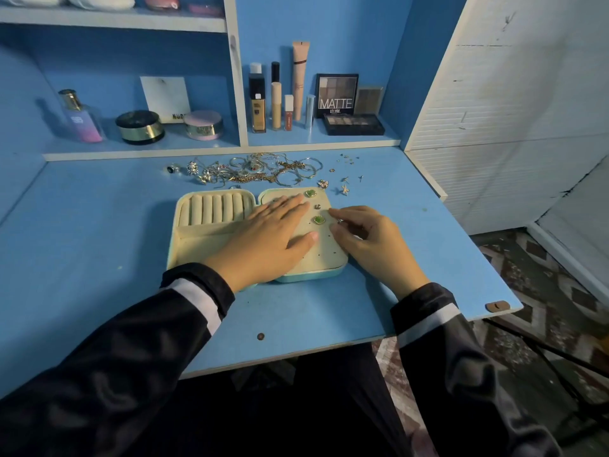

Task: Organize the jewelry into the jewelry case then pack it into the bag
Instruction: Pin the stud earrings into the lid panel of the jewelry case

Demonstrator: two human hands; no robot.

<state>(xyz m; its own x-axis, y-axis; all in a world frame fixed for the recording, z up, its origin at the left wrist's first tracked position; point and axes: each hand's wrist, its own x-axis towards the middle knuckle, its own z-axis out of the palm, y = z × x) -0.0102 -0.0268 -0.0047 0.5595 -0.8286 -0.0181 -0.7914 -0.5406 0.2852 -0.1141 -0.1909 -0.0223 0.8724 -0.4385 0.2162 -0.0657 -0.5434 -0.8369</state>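
An open jewelry case (184, 249) with cream lining lies flat on the blue desk. Its left half has ring rolls (214, 209); its right half is an earring panel with small holes. Two green earrings (309, 193) (318, 220) and a small dark stud (317, 206) sit on that panel. My left hand (273, 235) rests flat, fingers spread, across the case's middle. My right hand (369, 242) is at the panel's right edge, fingertips pinched on a small earring (340, 221) that is barely visible. A tangled pile of loose jewelry (253, 169) lies behind the case. No bag is in view.
Small loose earrings (344, 189) are scattered right of the pile. Shelves behind the desk hold a perfume bottle (80, 117), powder jars (140, 127), makeup tubes (276, 103) and eyeshadow palettes (352, 123). The desk's right edge (478, 245) drops to a patterned floor.
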